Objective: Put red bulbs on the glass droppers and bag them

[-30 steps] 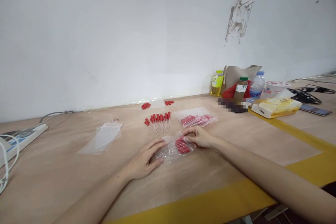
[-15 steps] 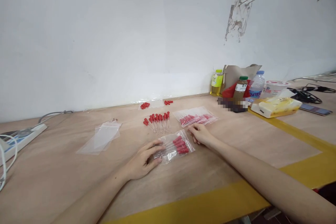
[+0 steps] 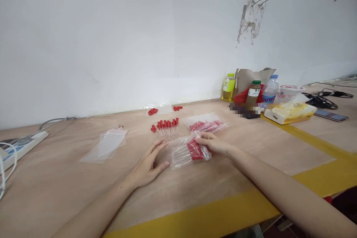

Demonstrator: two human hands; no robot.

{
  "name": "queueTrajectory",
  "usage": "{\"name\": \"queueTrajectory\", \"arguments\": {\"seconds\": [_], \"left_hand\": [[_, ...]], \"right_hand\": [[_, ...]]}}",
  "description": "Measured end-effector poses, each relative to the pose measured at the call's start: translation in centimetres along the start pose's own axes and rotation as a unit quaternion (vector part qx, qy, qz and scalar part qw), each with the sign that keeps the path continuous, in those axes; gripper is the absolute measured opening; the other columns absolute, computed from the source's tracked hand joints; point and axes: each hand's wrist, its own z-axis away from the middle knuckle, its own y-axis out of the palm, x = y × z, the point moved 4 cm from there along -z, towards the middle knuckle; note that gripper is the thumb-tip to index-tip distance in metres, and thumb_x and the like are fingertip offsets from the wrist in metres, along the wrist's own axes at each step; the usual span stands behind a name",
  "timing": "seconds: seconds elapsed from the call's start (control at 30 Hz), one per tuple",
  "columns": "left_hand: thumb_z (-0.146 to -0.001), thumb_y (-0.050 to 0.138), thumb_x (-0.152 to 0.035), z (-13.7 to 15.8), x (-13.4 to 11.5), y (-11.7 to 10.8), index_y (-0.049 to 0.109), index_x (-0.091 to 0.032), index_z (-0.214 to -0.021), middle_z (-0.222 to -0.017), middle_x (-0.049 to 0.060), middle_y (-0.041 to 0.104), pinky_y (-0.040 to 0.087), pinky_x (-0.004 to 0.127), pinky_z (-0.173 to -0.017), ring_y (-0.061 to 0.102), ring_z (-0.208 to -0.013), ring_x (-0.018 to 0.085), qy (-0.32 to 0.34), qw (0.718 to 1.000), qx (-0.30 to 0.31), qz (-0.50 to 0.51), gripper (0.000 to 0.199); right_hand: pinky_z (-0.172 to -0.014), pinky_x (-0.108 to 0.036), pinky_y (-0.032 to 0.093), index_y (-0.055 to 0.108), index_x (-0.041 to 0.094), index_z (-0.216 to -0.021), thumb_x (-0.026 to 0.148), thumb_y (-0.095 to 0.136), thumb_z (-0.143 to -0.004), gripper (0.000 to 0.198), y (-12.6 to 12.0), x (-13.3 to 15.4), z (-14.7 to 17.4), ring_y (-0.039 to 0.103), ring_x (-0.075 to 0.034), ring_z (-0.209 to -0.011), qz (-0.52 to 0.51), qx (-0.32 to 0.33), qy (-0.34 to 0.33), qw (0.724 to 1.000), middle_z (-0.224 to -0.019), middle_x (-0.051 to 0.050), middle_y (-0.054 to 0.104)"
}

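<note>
A clear zip bag (image 3: 182, 153) of droppers with red rubber bulbs lies in front of me, its bulbs toward the right. My right hand (image 3: 216, 144) pinches the bag's right end, thumb and fingers closed on the plastic beside the bulbs. At the bag's left edge rests my left hand (image 3: 150, 164), open with fingers and thumb spread; whether its fingertips touch the plastic I cannot tell. Behind the bag sits a row of loose droppers (image 3: 166, 124) with red bulbs. Another stack of filled bags (image 3: 208, 123) lies just beyond my right hand.
Flat empty zip bags (image 3: 111, 143) lie at left, near a white power strip (image 3: 28, 148). Loose red bulbs (image 3: 152, 111) sit on plastic by the wall. Bottles (image 3: 253, 93), a tissue pack (image 3: 290, 112), a phone (image 3: 331, 114) and black cables (image 3: 320, 100) stand or lie at right.
My right hand has closed on the bag's right end, which is now lifted and crumpled. My left fingers have spread and drawn slightly left off the bag.
</note>
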Motion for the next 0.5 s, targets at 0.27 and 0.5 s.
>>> {"name": "queueTrajectory", "arguments": {"seconds": [0.27, 0.5], "left_hand": [[-0.085, 0.041, -0.034, -0.1, 0.8, 0.2, 0.047, -0.025, -0.117, -0.124, 0.005, 0.045, 0.038, 0.038, -0.093, 0.044, -0.111, 0.022, -0.034, 0.998, 0.042, -0.016, 0.033], [-0.086, 0.039, -0.034, 0.0, 1.3, 0.5, 0.049, -0.024, -0.116, -0.124, 0.005, 0.045, 0.034, 0.039, -0.096, 0.043, -0.113, 0.021, -0.031, 0.998, 0.052, -0.024, 0.033]], "right_hand": [[-0.058, -0.024, 0.053, 0.059, 0.014, -0.081, 0.017, 0.049, -0.077, 0.011, -6.2, 3.6, 0.3, 0.062, -0.014, -0.069, -0.152, -0.197, -0.098, 0.964, -0.082, -0.006, 0.066], [-0.052, -0.020, 0.051, 0.051, 0.015, -0.073, 0.010, 0.051, -0.073, 0.005, -4.0, 3.6, -4.3, 0.061, -0.011, -0.060, -0.039, -0.274, -0.056, 0.959, -0.072, -0.004, 0.064]]}}
